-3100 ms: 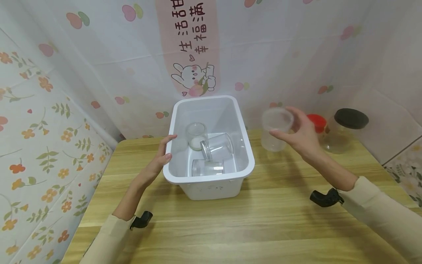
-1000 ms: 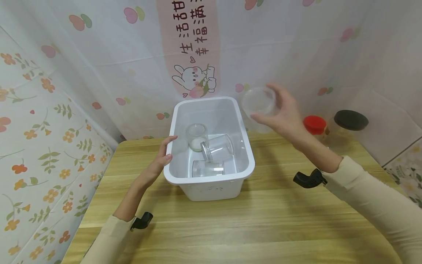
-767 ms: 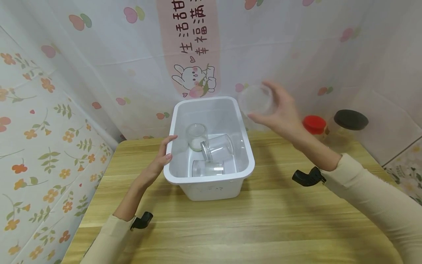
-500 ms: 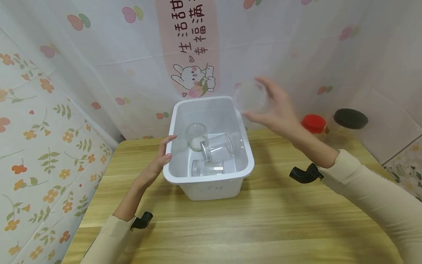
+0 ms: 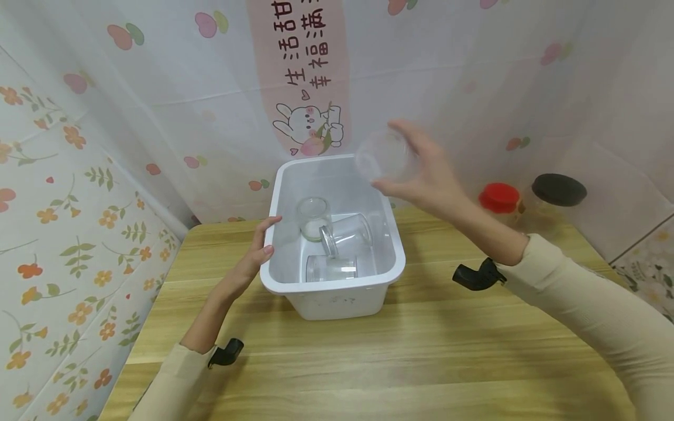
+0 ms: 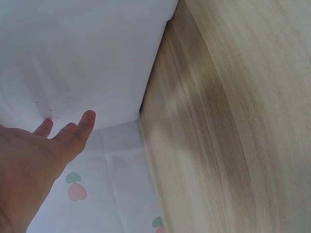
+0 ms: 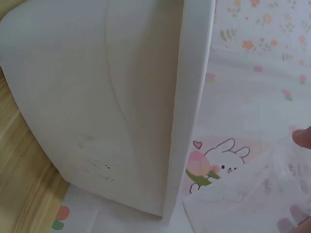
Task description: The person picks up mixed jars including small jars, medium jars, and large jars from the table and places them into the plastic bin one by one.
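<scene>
A white plastic bin [image 5: 333, 287] stands on the wooden table. My left hand [image 5: 247, 266] holds its left rim, thumb and a finger over the edge; in the left wrist view, other fingers [image 6: 73, 133] lie against the outer wall. My right hand [image 5: 426, 172] grips a translucent plastic jar [image 5: 387, 156], tilted and slightly blurred, above the bin's far right corner. The right wrist view shows part of this jar [image 7: 218, 208] beyond the rim. Inside the bin are an upright glass jar [image 5: 314, 219], a lying jar with a silver lid [image 5: 350, 233] and another clear lying jar [image 5: 332, 268].
At the table's back right stand a red-lidded jar [image 5: 499, 197] and a clear jar with a black lid [image 5: 558, 190]. A printed curtain [image 5: 447, 76] hangs right behind the bin. The wooden table [image 5: 368, 362] extends in front.
My right hand has lifted the translucent jar from the table beside the bin and carried it left, tilting it, to over the bin's far right corner. My left hand has stayed put.
</scene>
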